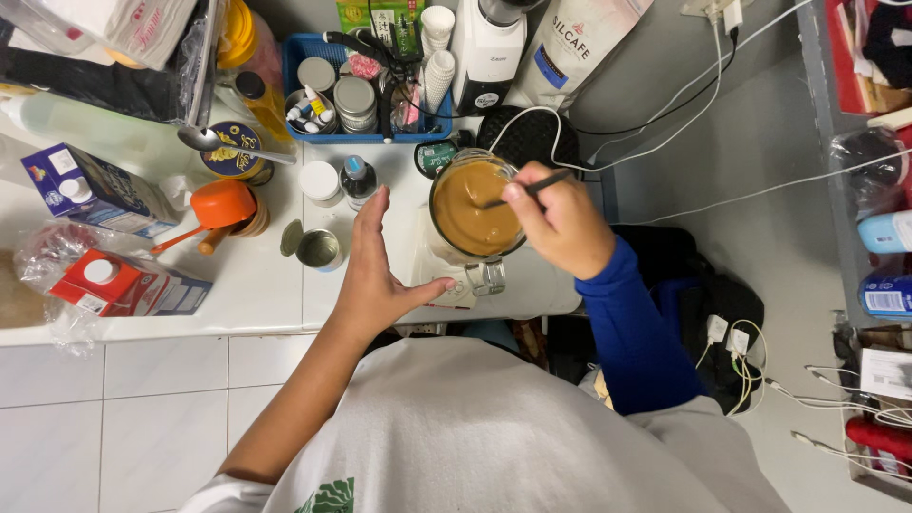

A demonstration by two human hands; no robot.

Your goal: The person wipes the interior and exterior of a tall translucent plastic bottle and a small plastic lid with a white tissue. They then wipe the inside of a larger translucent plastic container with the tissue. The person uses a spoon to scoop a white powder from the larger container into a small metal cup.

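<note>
The tip of the dark utensil [532, 187] pinched in the right hand [560, 220] vanishes beneath the brown liquid filling the blender jar [472, 206]. Below that grip, the left hand [375, 275] covers part of the blender's white base [446, 285]; its controls cannot be made out.

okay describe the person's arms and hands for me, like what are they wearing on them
The right hand is bare, with a bright blue long sleeve down to the wrist. The left hand and forearm are bare, below a short grey-white shirt sleeve. No gloves, rings or watch show.
</note>
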